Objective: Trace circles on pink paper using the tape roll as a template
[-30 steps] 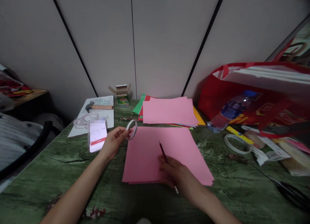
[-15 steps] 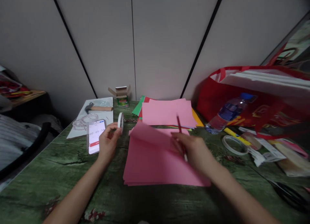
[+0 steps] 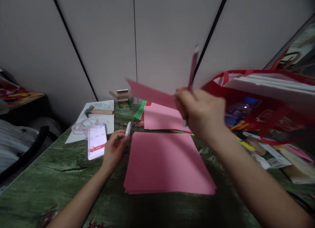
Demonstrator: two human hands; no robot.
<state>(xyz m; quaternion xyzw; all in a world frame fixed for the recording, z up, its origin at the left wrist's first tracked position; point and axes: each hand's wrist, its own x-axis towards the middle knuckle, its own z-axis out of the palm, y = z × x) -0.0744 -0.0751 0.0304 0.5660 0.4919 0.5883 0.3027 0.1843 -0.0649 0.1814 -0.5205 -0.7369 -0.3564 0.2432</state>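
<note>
My left hand pinches a narrow roll of white tape upright between thumb and fingers, just left of a stack of pink paper. Raised above the far end of that stack, my right hand is closed on a pink sheet, which sticks out to the left in the air. A dark red pencil is held in the same hand, pointing up and slightly blurred. Beneath the raised sheet lies a second pile of pink paper, with green and red sheets under it.
At left are a lit phone, a hammer, bead strings and a small open box. A red bag, a water bottle and packets sit at right. A wall stands behind.
My right hand has risen up and away from the stack, carrying a pink sheet and the pencil. My left hand has shifted slightly right with the tape roll.
</note>
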